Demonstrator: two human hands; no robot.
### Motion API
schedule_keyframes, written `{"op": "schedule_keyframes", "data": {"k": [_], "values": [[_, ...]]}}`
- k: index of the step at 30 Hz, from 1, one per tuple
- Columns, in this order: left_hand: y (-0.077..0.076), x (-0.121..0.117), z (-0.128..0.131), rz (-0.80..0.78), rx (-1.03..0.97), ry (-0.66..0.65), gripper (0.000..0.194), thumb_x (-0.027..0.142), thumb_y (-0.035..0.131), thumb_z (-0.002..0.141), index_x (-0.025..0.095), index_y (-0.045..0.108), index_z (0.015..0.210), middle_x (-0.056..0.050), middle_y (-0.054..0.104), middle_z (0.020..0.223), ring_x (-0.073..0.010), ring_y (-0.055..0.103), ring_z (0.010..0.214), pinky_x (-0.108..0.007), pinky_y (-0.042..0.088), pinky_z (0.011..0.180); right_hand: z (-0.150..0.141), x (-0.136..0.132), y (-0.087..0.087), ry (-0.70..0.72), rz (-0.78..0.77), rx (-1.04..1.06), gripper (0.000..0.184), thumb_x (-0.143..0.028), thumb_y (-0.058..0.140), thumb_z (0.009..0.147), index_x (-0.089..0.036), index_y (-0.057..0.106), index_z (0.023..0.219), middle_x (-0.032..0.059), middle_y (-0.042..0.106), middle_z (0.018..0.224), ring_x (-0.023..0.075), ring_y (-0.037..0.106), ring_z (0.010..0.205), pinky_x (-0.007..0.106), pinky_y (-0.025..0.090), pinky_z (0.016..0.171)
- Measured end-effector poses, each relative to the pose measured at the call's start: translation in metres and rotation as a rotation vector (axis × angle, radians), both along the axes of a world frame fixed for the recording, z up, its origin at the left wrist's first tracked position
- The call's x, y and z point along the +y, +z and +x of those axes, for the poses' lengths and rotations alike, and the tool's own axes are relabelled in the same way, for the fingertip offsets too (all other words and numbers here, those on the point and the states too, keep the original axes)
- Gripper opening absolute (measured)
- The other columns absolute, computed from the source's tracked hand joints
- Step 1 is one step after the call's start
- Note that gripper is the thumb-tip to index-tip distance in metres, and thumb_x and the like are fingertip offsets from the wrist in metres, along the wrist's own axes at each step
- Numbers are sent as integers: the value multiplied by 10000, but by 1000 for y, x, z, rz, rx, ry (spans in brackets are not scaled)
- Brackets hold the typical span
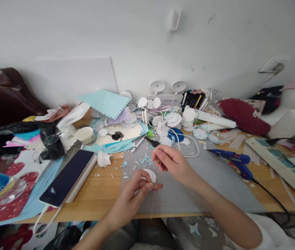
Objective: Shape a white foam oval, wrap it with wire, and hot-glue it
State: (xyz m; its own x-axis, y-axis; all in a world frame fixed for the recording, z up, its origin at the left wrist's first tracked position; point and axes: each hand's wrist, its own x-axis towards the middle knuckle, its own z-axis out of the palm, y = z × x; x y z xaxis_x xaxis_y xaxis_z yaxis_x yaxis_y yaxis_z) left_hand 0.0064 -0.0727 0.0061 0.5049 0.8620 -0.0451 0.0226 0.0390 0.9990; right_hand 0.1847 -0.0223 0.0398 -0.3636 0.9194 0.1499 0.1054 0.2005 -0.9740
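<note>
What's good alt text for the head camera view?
The right hand pinches a thin strand running down beside the left hand, above a gray mat on a cluttered desk; a phone to the left, blue glue gun to the right.

Even, muted indoor light, source unseen; shadows soft. Slight haze. Wide-angle stretch at edges; sides blurred.
</note>
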Motion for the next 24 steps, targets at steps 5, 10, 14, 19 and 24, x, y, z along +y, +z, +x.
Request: {"op": "schedule_keyframes", "data": {"k": [5,10,14,19,24], "values": [[3,10,-26,158,152,121,208,320,467,932,178,617,956,-60,678,1004,-172,624,973,-283,456,896,-5,-4,-8,12,143,-168,315,-385,359,974,-184,522,795,-40,470,617,82,443,547,214,342,536],[9,18,-47,46,7,303,208,328,516,907,166,612,996,-80,663,1084,-187,675,897,-323,548,846,-2,-8,-24,17,179,-252,320,-360,338,984,-186,514,781,-42,459,606,86,442,553,217,331,549],[13,18,-53,11,-11,335,233,338,536,896,155,633,1003,-90,673,1074,-194,682,878,-322,575,808,0,-9,-25,8,175,-261,320,-360,338,984,-187,517,784,-41,458,617,86,443,556,214,325,544],[19,19,-47,91,48,309,261,332,529,903,157,679,1024,-86,701,1016,-191,668,907,-303,541,858,-5,-21,-15,97,110,-261,333,-338,338,984,-186,487,728,-43,441,623,83,411,563,208,319,555],[36,16,-32,120,-99,233,287,343,505,916,182,654,1101,-93,677,1122,-211,658,950,-325,538,847,-13,-48,-6,295,57,-273,337,-297,332,973,-185,450,678,-40,461,620,83,428,583,199,331,575]]}}
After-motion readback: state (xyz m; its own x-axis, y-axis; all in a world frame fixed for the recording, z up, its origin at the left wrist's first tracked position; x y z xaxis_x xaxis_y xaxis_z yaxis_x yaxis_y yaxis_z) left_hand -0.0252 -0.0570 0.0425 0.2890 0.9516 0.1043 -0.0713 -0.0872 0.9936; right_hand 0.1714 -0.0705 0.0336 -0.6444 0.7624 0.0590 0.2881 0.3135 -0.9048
